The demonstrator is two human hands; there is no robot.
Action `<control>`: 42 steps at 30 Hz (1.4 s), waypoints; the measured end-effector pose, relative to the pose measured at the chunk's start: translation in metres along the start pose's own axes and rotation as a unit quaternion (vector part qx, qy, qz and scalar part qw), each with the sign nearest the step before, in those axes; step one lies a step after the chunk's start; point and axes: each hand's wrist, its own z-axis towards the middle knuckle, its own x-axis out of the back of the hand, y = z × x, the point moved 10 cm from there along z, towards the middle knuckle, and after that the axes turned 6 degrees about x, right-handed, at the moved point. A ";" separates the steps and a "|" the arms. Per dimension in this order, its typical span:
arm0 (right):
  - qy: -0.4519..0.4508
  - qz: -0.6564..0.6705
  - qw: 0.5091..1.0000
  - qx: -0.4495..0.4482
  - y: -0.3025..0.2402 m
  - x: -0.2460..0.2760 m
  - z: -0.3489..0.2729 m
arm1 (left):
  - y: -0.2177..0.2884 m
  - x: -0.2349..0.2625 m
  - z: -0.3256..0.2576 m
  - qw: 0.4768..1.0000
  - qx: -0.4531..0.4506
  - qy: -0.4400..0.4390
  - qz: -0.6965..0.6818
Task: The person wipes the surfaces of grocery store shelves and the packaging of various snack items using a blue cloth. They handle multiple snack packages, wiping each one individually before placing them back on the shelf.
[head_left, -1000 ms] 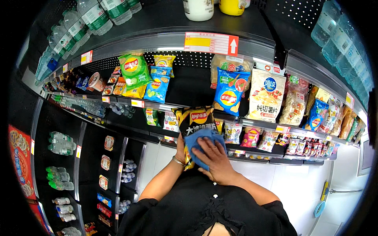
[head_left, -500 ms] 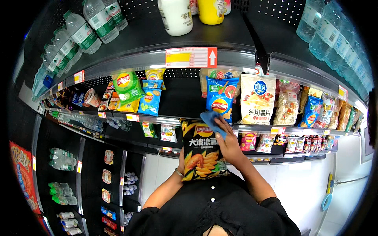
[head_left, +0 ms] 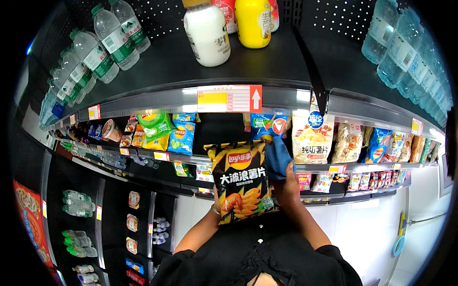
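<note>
Left hand (head_left: 216,200), mostly hidden, has its grip around black chip bag (head_left: 242,183) at 8 o'clock, right hand (head_left: 287,185) at 3 with grip closed on blue cloth (head_left: 278,159)

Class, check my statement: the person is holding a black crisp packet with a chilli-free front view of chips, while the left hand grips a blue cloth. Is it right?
Not quite: the head view shows the blue cloth in the right hand. The person is indeed holding a black crisp packet.
</note>
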 end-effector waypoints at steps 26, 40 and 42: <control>-0.250 -0.354 0.885 0.167 0.004 -0.068 -0.065 | 0.049 -0.014 -0.033 0.891 -0.190 0.265 0.316; -0.303 -0.548 0.745 0.230 0.019 -0.088 -0.075 | -0.017 0.008 -0.025 0.991 -0.054 0.085 -0.088; -0.295 -0.548 0.745 0.241 0.014 -0.086 -0.090 | -0.015 0.044 -0.027 0.988 -0.057 0.085 -0.112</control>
